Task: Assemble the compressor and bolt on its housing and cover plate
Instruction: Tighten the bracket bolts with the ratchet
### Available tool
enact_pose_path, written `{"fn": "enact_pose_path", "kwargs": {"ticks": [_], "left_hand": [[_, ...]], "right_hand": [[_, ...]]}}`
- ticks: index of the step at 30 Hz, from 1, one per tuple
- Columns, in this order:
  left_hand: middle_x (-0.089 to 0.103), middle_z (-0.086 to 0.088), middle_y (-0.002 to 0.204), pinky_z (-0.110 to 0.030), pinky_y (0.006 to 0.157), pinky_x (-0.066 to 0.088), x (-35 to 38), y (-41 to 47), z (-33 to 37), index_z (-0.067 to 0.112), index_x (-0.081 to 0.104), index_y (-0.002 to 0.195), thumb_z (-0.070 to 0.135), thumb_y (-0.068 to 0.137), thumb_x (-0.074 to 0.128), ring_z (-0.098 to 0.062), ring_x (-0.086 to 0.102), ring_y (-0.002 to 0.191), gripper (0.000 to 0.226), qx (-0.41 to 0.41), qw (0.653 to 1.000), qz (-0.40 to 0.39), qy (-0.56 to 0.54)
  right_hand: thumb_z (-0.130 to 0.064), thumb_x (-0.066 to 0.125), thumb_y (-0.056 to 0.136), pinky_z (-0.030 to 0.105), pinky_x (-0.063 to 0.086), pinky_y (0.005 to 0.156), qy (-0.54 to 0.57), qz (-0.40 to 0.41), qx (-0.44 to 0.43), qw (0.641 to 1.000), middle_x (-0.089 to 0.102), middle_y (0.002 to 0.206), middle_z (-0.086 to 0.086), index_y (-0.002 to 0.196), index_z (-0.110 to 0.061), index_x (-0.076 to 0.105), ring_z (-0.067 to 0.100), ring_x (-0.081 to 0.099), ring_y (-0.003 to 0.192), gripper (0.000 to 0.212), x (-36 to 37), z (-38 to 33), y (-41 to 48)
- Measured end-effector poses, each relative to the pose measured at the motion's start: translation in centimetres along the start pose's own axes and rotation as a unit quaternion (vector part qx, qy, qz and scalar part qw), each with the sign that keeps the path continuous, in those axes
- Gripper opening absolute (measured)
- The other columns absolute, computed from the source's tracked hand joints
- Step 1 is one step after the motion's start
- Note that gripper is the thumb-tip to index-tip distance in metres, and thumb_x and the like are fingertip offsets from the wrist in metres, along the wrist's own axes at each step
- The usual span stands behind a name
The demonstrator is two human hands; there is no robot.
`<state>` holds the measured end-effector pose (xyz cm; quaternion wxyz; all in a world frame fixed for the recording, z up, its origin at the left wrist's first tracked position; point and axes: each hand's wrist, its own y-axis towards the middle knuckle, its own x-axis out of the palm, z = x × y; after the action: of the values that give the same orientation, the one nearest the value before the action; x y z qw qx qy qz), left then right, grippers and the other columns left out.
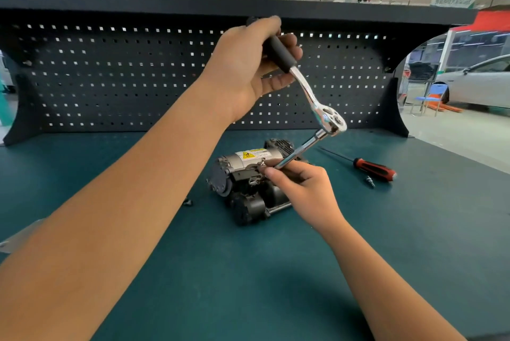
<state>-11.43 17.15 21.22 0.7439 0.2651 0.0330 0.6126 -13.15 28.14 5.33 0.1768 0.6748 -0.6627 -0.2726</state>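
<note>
At a workshop bench, a person is working a chrome ratchet over a compressor that is sitting near the middle of the green-topped workbench, in front of a dark pegboard. The left hand is raised high, its fingers curling round the ratchet's black grip. The right hand is pinching the lower end of the extension bar between thumb and fingertips, steadying it against the top of the unit just beside the yellow warning label. Whether a socket is seated on a bolt there cannot be told, as the fingers are hiding the tip.

The compressor is looking like dense cast metal, heavy and rigid, and is probably staying put under light torque, though its rounded motor body may be rocking on the mat under a hard pull. It is best taken by the broad cylindrical body or the dark end housing, not by the small fittings and clips along its side. The polished ratchet shank is likely slick, so the rubber grip is the sounder hold.

A red-and-black screwdriver and a small metal fitting are lying to the right, well apart from the unit.
</note>
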Motion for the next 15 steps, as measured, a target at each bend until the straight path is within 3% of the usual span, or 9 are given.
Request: {"fn": "enact_pose_path", "kwargs": {"ticks": [7,15], "left_hand": [[0.063,0.003,0.063,-0.029,0.060,0.057,-0.27,-0.66,-0.01,0.013,0.049,0.081,0.021,0.100,0.043,-0.010,0.064,0.060,0.021,0.038,0.998,-0.017,0.040],[0.064,0.004,0.063,-0.028,0.061,0.056,-0.78,-0.84,-0.03,0.013,0.049,0.084,0.022,0.100,0.043,-0.010,0.064,0.062,0.020,0.047,0.998,-0.013,0.045]], "right_hand": [[-0.010,0.067,0.084,0.015,0.048,0.072,0.013,-0.001,0.009,1.000,0.073,0.084,-0.006,0.081,-0.027,0.071,0.000,0.061,0.074,0.018,0.16,-0.11,-0.12],[-0.009,0.067,0.084,0.032,0.052,0.081,0.007,-0.003,-0.007,1.000,0.074,0.085,0.005,0.081,-0.027,0.070,0.016,0.066,0.080,0.018,0.48,-0.13,-0.25]]}}
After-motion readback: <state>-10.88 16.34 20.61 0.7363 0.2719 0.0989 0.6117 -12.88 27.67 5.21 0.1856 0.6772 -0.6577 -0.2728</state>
